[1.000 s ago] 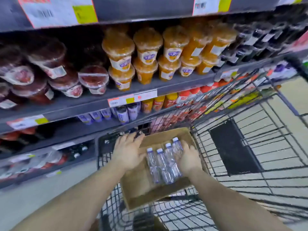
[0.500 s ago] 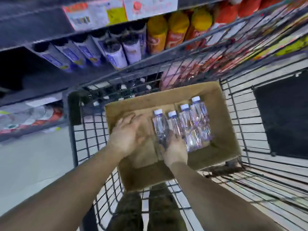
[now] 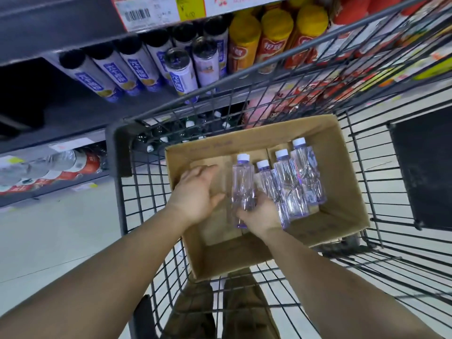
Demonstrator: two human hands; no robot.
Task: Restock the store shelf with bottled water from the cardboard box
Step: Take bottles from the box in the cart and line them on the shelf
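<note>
Store aisle, wire cart (image 3: 127,216) holding cardboard box (image 3: 342,182); right hand (image 3: 260,215) wrapped around leftmost water bottle (image 3: 242,182), left hand (image 3: 197,194) open alongside.

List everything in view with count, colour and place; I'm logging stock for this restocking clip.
water bottles: four, clear with purple tint and white caps, in the box's right half
cardboard box: one, brown, open, inside the cart
shopping cart: one, dark wire
white-and-blue cans: about eight, on the shelf above the cart
yellow-lidded tubes: about three, orange-red, right of the cans
price tag: white and yellow, on the shelf edge
left hand: open, inside the box
right hand: gripping the leftmost bottle
</note>
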